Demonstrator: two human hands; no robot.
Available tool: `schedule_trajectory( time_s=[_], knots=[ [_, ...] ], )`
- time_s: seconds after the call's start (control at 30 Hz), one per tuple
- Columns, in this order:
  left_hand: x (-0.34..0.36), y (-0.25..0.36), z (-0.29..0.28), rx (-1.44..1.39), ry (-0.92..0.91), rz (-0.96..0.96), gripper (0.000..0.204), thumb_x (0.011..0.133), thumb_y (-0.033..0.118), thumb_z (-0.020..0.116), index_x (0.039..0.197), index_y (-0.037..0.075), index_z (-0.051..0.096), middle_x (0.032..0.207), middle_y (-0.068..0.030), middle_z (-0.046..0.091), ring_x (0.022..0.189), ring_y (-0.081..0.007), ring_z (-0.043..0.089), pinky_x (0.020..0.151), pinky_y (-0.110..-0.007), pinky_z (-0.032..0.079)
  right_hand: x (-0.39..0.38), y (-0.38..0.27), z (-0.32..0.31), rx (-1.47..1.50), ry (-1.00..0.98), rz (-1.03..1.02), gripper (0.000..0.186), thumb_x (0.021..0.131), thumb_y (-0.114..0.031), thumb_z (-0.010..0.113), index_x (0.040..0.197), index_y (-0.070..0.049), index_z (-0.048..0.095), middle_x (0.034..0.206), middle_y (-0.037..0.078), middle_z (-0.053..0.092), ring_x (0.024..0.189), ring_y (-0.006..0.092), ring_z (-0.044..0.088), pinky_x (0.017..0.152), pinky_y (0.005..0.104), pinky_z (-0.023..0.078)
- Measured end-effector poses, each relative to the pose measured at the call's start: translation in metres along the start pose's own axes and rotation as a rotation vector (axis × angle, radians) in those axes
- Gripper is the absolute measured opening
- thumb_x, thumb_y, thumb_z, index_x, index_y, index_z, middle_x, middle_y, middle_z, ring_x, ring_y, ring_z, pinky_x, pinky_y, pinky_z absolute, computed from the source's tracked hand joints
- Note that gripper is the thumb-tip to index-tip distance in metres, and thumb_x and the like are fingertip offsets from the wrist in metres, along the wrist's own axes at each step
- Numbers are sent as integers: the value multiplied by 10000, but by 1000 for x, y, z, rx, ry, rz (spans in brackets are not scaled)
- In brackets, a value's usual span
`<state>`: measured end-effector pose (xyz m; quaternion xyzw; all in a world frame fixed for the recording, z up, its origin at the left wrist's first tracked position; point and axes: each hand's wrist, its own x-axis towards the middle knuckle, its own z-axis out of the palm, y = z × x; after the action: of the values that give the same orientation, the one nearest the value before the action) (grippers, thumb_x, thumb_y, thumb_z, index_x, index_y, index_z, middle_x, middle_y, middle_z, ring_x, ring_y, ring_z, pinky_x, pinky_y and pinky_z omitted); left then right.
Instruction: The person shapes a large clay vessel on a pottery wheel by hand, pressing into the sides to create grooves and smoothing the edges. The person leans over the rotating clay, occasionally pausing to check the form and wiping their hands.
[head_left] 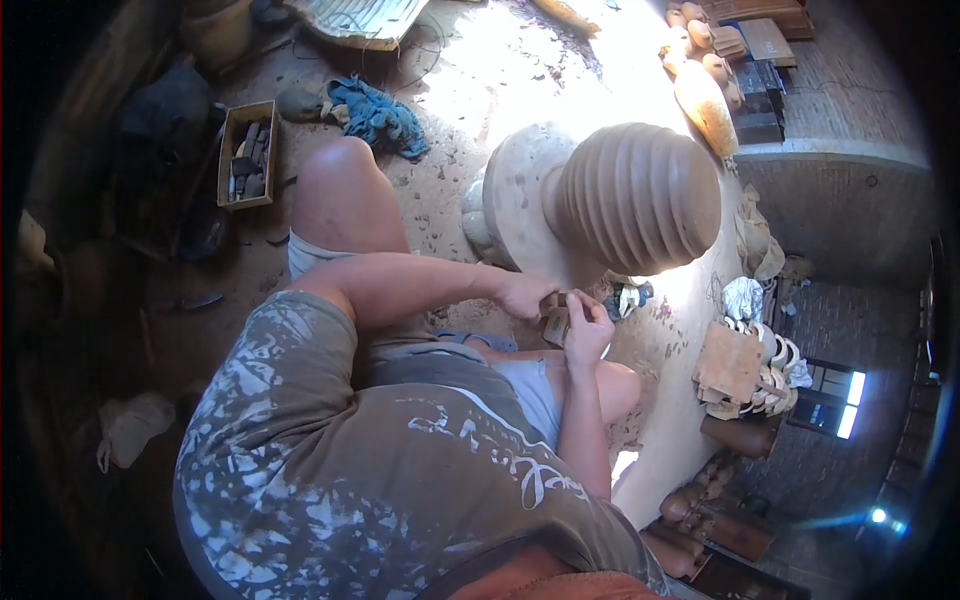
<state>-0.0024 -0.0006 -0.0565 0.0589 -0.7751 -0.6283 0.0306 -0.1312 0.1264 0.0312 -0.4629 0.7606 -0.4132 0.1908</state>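
Observation:
My left hand [527, 295] and my right hand [588, 330] meet above my lap, in front of a potter's wheel. The left fingers are curled and the right fingers are pinched together. Between them is something small and brownish, too small to make out. Just beyond the hands is the pale round wheel head [515, 200]. A large grey-brown clay pot [640, 198] with deep horizontal ridges stands on it, narrow at the base and bulging above. Neither hand touches the pot.
A wooden box of tools [247, 155] lies beyond my left knee, near a blue cloth [380, 115]. Several clay pots [700, 45] stand at the far right. Stacked pale curved pieces and a brown board [727, 362] are on the right. A knife-like blade [200, 301] lies at left.

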Motion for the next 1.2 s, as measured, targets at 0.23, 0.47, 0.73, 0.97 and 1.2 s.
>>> schedule_trajectory(
  time_s=[0.23, 0.47, 0.73, 0.97, 1.2],
  knots=[
    [-26, 33, 3, -693, -184, 3, 524, 850, 178, 715, 1338, 26, 600, 1151, -105, 679, 1106, -240, 668, 901, -401, 566, -28, -21, -11, -566, -101, -683, 277, 903, -67, 771, 1170, 1, 741, 1031, 168, 722, 955, 344, 700, 867, 397, 566],
    [-42, 44, -82, 1324, 385, -467, 846, 876, 606, 704, 1343, -96, 635, 1452, -330, 593, 1400, -494, 512, 1144, -608, 390, -47, -11, -149, -798, 279, -365, 207, 873, -73, 801, 1066, -15, 754, 983, 160, 711, 875, 294, 693, 803, 389, 564],
    [-15, 66, -18, 948, -59, -384, 1178, 861, 851, 580, 1520, -118, 460, 1591, -360, 431, 1528, -557, 323, 1276, -593, 235, -109, 51, -304, -1045, 423, 425, 362, 914, -249, 801, 1153, 19, 760, 1200, 248, 745, 1039, 383, 731, 933, 460, 555],
    [15, 10, -44, 822, 8, -179, 1045, 871, 810, 612, 1490, -28, 551, 1586, -311, 467, 1496, -463, 428, 1250, -535, 323, -58, 8, -228, -946, 307, 120, 247, 965, -244, 753, 1020, -5, 780, 1035, 203, 759, 906, 338, 745, 821, 443, 576],
    [-36, 72, -74, 897, 28, -492, 930, 852, 826, 622, 1346, 44, 714, 1353, -229, 700, 1271, -364, 670, 1201, -555, 360, -91, 37, -235, -762, 392, 100, 236, 965, -201, 768, 988, 34, 763, 849, 158, 762, 757, 188, 722, 736, 355, 577]
  ],
)
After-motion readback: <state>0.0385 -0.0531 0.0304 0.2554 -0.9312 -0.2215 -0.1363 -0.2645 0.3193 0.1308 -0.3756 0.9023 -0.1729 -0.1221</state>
